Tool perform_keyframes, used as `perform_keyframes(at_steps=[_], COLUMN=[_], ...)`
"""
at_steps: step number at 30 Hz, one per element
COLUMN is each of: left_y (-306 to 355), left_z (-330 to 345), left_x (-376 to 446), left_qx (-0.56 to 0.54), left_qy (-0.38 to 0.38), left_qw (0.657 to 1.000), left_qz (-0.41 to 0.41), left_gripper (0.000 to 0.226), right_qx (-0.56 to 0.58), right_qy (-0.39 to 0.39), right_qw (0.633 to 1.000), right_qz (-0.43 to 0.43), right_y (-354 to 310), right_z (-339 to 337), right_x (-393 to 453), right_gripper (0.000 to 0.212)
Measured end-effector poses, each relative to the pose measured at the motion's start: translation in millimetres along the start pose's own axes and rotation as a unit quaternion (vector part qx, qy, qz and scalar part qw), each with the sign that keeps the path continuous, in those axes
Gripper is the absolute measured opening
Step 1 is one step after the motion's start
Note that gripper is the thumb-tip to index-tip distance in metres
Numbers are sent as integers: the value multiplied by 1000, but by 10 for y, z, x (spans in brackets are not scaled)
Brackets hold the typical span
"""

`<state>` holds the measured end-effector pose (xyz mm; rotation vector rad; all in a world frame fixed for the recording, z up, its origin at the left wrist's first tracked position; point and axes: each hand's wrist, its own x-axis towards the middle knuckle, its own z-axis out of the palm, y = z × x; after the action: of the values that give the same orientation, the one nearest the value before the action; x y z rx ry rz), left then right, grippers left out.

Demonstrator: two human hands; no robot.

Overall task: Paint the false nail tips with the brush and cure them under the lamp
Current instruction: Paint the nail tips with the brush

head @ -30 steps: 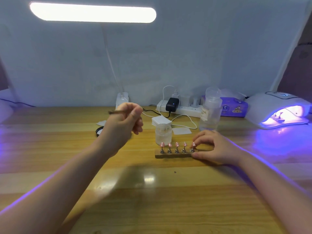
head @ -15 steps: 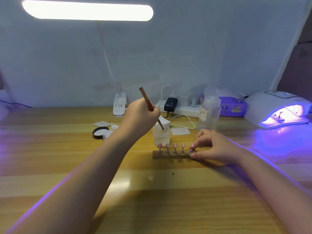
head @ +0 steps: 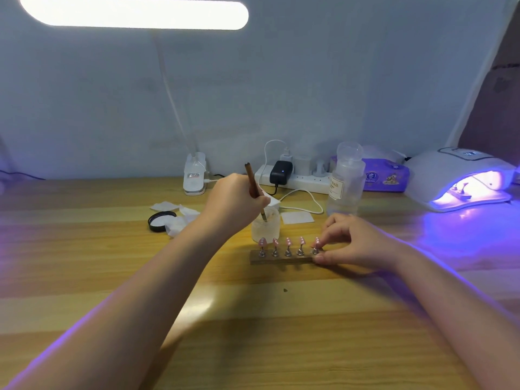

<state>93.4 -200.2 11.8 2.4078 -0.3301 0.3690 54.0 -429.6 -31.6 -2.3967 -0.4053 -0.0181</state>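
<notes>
Gripping the brush (head: 254,183), left hand (head: 236,204) fingers curl tight; right hand (head: 347,240) pinches the holder (head: 281,259).

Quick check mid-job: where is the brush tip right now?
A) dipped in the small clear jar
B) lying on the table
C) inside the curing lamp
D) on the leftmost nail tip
A: the left hand holds the brush angled down, its tip inside the small clear jar behind the nail holder.
</notes>
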Motion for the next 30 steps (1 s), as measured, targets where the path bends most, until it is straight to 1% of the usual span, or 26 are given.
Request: perform_keyframes(at_steps=[8, 12, 15, 17, 19, 22, 26, 28, 30], left_y=[8, 9, 2, -3, -18, -50, -60, -72, -85], left_z=[29, -22, -43, -32, -37, -59, -46, -56, -64], left_x=[-2, -12, -12, -13, -9, 0, 5, 12, 11], left_qx=[-6, -42, -70, -109, -153, -169, -202, -228, -217], left_qy=[10, 56, 63, 53, 62, 89, 77, 97, 112], left_qw=[1000, 998, 995, 991, 982, 976, 968, 959, 961], left_qz=[3, 3, -24, -59, -89, -102, -127, -137, -132], left_gripper=[22, 25, 29, 28, 28, 30, 28, 29, 31], right_qx=[8, 10, 9, 18, 22, 23, 18, 15, 16], right_qy=[4, 4, 3, 4, 6, 9, 7, 4, 4], right_qw=[1000, 1000, 1000, 1000, 1000, 1000, 1000, 1000, 1000], right_qz=[0, 3, 3, 5, 6, 6, 6, 5, 5], right_y=[-7, -14, -17, -13, -5, -2, 4, 6, 3], right_z=[8, 9, 10, 9, 10, 16, 12, 10, 13], right_x=[0, -5, -5, -7, -6, 2, 3, 3, 6], right_gripper=[19, 19, 19, 19, 19, 19, 19, 19, 19])
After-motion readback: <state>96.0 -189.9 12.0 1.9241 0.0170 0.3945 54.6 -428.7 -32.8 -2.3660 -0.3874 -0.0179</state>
